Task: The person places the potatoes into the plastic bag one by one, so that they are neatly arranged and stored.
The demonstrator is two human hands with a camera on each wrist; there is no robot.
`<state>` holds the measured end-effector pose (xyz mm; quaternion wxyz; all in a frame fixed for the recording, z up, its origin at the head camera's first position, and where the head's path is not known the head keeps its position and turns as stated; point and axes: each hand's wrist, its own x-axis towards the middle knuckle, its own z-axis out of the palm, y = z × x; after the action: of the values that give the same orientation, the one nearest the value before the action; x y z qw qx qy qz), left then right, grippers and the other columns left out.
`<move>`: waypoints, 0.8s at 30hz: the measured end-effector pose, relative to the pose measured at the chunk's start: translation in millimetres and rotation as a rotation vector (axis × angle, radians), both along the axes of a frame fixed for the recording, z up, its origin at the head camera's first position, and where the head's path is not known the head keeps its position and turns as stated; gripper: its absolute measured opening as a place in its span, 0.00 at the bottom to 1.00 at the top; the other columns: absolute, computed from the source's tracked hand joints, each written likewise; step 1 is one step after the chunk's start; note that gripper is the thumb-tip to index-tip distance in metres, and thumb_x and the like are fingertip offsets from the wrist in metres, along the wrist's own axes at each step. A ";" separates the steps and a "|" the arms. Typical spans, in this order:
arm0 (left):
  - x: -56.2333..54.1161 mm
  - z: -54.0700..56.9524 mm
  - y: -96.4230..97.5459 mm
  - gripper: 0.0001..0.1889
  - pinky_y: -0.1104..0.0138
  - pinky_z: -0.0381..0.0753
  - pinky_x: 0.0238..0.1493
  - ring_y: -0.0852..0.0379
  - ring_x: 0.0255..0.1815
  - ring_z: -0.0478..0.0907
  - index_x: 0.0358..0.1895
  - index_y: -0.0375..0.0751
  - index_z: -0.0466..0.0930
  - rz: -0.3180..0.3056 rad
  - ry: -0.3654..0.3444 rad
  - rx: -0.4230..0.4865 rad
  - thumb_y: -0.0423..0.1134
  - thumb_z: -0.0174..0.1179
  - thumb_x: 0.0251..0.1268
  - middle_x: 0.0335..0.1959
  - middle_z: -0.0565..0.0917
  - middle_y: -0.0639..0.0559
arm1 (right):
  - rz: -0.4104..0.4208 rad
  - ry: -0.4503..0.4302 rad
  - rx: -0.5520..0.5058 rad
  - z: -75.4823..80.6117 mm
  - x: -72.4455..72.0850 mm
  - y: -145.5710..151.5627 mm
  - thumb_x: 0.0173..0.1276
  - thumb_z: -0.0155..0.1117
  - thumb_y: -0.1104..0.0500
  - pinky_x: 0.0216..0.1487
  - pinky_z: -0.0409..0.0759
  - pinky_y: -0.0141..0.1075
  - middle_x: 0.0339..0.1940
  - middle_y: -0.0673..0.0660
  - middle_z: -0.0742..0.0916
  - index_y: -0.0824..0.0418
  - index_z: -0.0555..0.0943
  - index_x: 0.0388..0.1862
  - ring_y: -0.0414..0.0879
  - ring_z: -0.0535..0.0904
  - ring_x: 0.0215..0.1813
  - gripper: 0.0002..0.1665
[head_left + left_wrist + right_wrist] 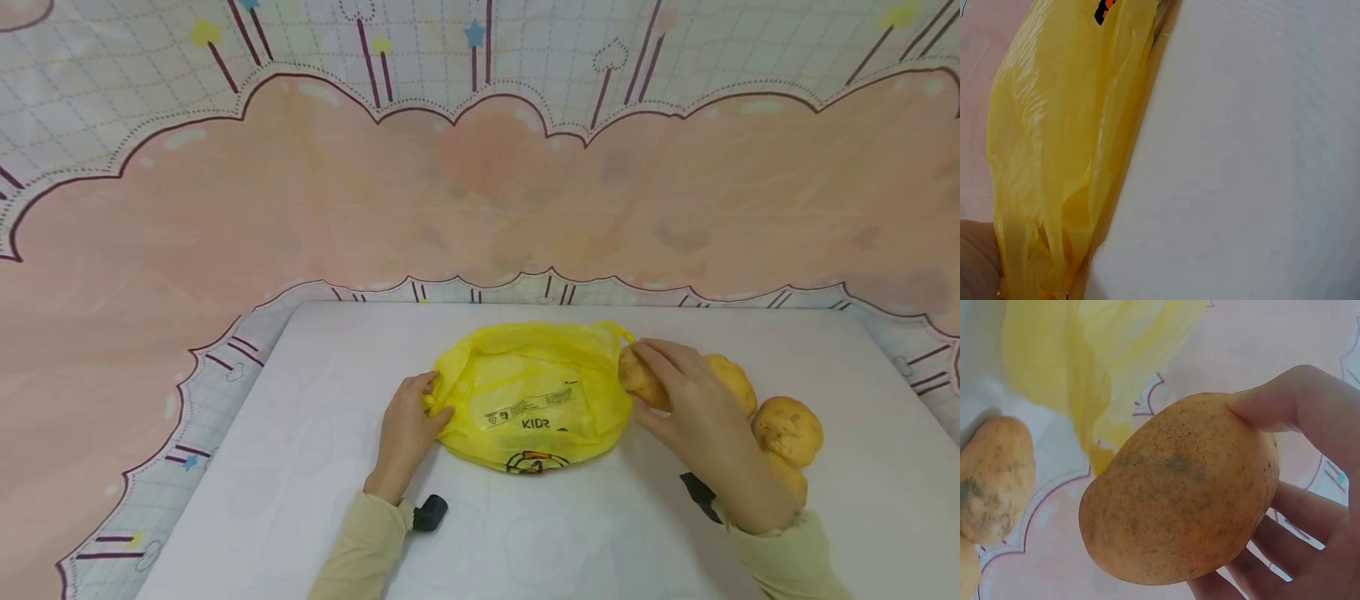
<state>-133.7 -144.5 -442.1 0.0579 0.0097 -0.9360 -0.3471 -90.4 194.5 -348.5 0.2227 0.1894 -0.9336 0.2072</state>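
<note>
A yellow plastic bag (536, 392) with its mouth spread wide lies mid-table, black print and an orange patch on it. My left hand (408, 429) pinches the bag's left rim between thumb and fingers. The left wrist view shows the bag's side (1054, 125) drawn together toward that hand. In my right hand (701, 425) is a potato (1179, 494), gripped between thumb and fingers at the bag's right edge. Several more potatoes (787, 431) rest on the table to the right, partly behind the right hand and forearm.
A white table (300, 467) carries everything. Behind it hangs a patterned cloth (450, 192) in peach and white. Black wrist-camera mounts stick out at the left wrist (430, 513) and the right wrist (701, 497).
</note>
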 end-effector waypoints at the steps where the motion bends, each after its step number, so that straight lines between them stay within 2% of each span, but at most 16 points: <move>1: 0.1 -0.1 -0.1 0.30 0.52 0.77 0.59 0.44 0.53 0.78 0.64 0.37 0.74 0.000 0.001 -0.001 0.37 0.72 0.58 0.54 0.79 0.41 | 0.006 0.002 -0.001 -0.8 -0.5 -1.4 0.50 0.74 0.67 0.55 0.79 0.58 0.60 0.64 0.80 0.68 0.77 0.61 0.61 0.75 0.61 0.35; 7: 0.3 -1.0 -0.3 0.29 0.52 0.77 0.58 0.43 0.52 0.78 0.63 0.36 0.75 -0.004 0.020 -0.008 0.36 0.72 0.58 0.53 0.79 0.40 | 0.026 0.001 -0.001 -4.0 -4.9 -11.6 0.51 0.73 0.66 0.54 0.80 0.56 0.59 0.63 0.80 0.67 0.78 0.61 0.60 0.75 0.61 0.34; 13: -0.6 -0.5 0.1 0.29 0.52 0.77 0.58 0.44 0.52 0.78 0.64 0.36 0.75 -0.009 0.020 -0.012 0.36 0.71 0.58 0.54 0.79 0.40 | 0.007 -0.039 0.033 -5.6 -9.4 -19.0 0.54 0.72 0.63 0.49 0.83 0.55 0.59 0.63 0.81 0.66 0.77 0.62 0.60 0.76 0.60 0.34; 24: 0.4 -0.6 -0.5 0.29 0.52 0.77 0.57 0.44 0.52 0.78 0.63 0.36 0.75 -0.011 0.024 -0.016 0.36 0.72 0.57 0.53 0.80 0.41 | 0.046 -0.122 0.061 -10.8 -17.9 -30.9 0.56 0.74 0.61 0.59 0.78 0.56 0.62 0.63 0.80 0.66 0.76 0.64 0.60 0.74 0.63 0.35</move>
<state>-133.3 -144.9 -442.7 0.0672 -0.0003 -0.9380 -0.3399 -108.3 163.7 -359.3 0.1545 0.2043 -0.9468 0.1950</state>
